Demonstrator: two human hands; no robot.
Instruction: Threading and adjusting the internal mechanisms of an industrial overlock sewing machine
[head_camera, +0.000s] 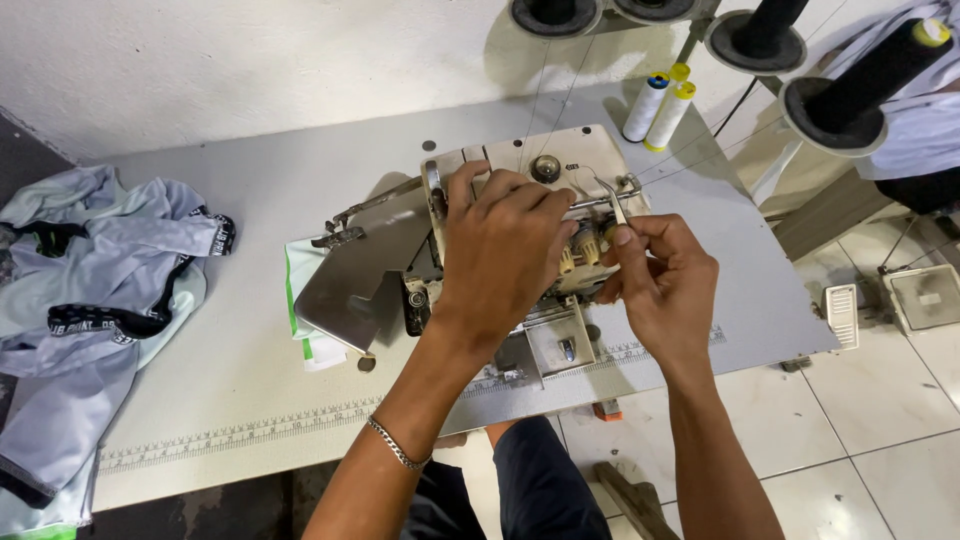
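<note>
My left hand (500, 250) lies on top of the sewing machine (520, 230), with the fingers bent and spread over its upper body; they rest on it and I cannot tell if they pinch anything. My right hand (660, 285) is just beside it, to the right, and its fingers are pressed together on a pair of thin metal tweezers (612, 205), whose tip points up toward the thread guides on the machine's right side. The machine stands in the middle of the counter (230, 330), directly under both hands.

Near the front edge of the counter runs a printed ruler strip (300, 425). At the left of the machine a grey metal cover plate (365, 270) is swung open, with a piece of white and green paper (310, 330) below it. Further left a heap of pale grey cloth with black bands (90, 290) lies on the counter. Behind the machine stand two white thread cones (658, 108), and above them black thread cones (860, 80) on a stand, with thin threads going down to the machine.

The machine is cream coloured, with a round knob on top and small yellowish dials at the front.
</note>
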